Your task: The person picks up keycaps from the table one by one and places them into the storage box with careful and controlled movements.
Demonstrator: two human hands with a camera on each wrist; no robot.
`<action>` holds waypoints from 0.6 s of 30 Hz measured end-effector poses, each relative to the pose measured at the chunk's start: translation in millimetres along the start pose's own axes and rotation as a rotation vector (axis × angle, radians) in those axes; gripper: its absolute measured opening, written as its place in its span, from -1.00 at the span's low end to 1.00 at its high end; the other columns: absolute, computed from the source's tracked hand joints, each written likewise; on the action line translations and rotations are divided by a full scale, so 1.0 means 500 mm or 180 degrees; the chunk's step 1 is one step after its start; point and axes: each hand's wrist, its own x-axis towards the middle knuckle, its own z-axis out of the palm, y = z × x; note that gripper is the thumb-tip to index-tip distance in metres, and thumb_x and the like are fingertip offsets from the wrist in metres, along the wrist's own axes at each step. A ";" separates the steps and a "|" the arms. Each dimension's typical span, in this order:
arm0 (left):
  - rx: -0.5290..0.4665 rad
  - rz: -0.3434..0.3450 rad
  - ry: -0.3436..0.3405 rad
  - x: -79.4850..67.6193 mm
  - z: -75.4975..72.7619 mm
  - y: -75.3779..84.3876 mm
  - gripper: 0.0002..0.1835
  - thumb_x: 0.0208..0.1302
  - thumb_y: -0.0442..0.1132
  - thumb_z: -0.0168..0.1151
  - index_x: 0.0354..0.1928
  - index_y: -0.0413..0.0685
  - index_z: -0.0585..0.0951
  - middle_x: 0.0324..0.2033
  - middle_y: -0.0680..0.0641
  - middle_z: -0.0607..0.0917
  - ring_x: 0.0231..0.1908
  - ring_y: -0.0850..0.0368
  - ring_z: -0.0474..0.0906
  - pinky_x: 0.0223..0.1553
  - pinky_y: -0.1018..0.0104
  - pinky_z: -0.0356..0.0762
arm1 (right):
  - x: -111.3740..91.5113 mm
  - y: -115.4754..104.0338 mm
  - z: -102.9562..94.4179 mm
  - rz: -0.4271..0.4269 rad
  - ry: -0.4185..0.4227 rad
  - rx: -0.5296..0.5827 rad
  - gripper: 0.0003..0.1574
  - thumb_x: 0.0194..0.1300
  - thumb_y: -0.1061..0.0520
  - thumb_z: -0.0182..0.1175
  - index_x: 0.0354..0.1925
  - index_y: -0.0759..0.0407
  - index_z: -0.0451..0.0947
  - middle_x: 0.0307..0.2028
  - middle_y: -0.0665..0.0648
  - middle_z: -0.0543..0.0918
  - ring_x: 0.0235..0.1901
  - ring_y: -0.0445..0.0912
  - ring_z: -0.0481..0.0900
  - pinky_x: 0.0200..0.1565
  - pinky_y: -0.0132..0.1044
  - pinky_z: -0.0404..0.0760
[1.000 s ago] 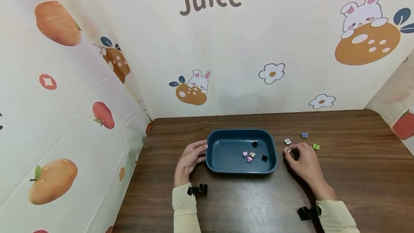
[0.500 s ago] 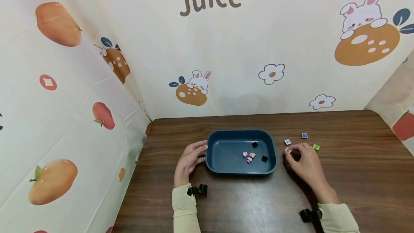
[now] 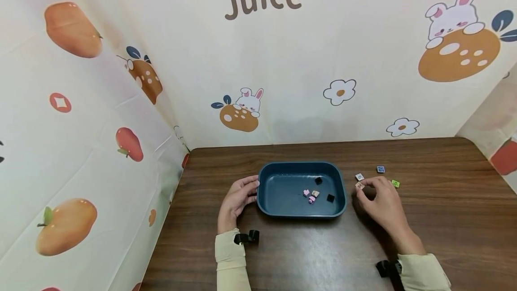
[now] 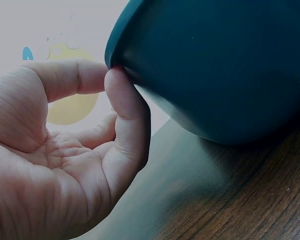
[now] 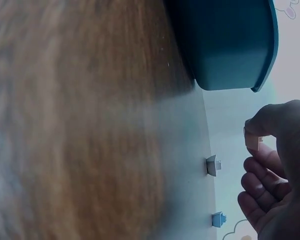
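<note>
My left hand (image 3: pixel 237 199) grips the left end of a dark blue tray (image 3: pixel 278 213); in the left wrist view its thumb and a finger meet at the tray's rim. The right hand (image 3: pixel 383 203) pinches a small beige building brick (image 3: pixel 360 185) between thumb and index finger. The right wrist view has that brick (image 5: pixel 252 139) raised off the table, studs up, to the right of the tray. Just behind it lies a white brick (image 3: pixel 359 177). A blue brick (image 3: pixel 380 169) sits farther back, and a green brick (image 3: pixel 395 183) lies beyond the fingers.
Inside the tray are pink bricks (image 3: pixel 311 200), a beige one (image 3: pixel 315 193) and two black pieces (image 3: pixel 330 198). Everything stands on a brown wooden table (image 3: pixel 291 255). A printed curtain (image 3: pixel 291 57) rises behind the table's back edge.
The right wrist has shifted slightly right, and the pinched beige brick has moved only a little. My left hand and the tray have kept still.
</note>
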 end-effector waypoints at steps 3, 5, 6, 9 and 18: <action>-0.0002 0.0016 0.0033 -0.001 -0.001 0.002 -0.51 0.55 -0.25 0.20 0.39 -0.36 0.49 -0.20 0.09 0.76 -0.21 0.27 0.70 -0.22 0.40 0.71 | 0.003 -0.005 0.002 -0.0015 0.0011 0.0010 -0.75 0.20 0.28 0.47 -0.14 0.35 0.70 -0.14 0.34 0.68 -0.07 0.20 0.58 -0.04 0.06 0.44; -0.0009 0.0029 0.0067 -0.001 -0.001 0.001 -0.52 0.55 -0.26 0.20 0.39 -0.37 0.49 -0.20 0.07 0.76 -0.22 0.27 0.71 -0.24 0.40 0.71 | 0.004 -0.006 0.003 -0.0035 -0.0002 0.0015 -0.74 0.20 0.27 0.47 -0.14 0.35 0.70 -0.14 0.34 0.68 -0.07 0.21 0.57 -0.04 0.06 0.44; -0.0019 0.0026 0.0075 -0.001 0.000 0.001 -0.52 0.55 -0.27 0.20 0.39 -0.37 0.49 -0.20 0.06 0.76 -0.22 0.27 0.71 -0.25 0.41 0.71 | 0.004 -0.008 0.003 -0.0048 -0.0004 0.0010 -0.75 0.21 0.26 0.47 -0.14 0.34 0.70 -0.14 0.33 0.68 -0.07 0.20 0.57 -0.04 0.05 0.44; -0.0018 0.0031 0.0033 0.002 0.005 0.000 -0.51 0.55 -0.26 0.20 0.39 -0.37 0.49 -0.18 0.04 0.76 -0.21 0.27 0.71 -0.24 0.41 0.71 | 0.003 -0.010 -0.002 -0.0092 0.0027 0.0014 -0.74 0.19 0.27 0.47 -0.14 0.34 0.71 -0.15 0.34 0.68 -0.08 0.22 0.56 -0.05 0.06 0.43; -0.0032 0.0021 0.0079 0.000 0.005 0.001 -0.53 0.56 -0.27 0.19 0.39 -0.35 0.49 -0.17 0.03 0.75 -0.21 0.25 0.70 -0.24 0.40 0.72 | 0.014 -0.026 0.001 -0.0159 -0.0014 0.0040 -0.74 0.18 0.27 0.49 -0.15 0.33 0.71 -0.14 0.34 0.68 -0.07 0.22 0.56 -0.06 0.02 0.43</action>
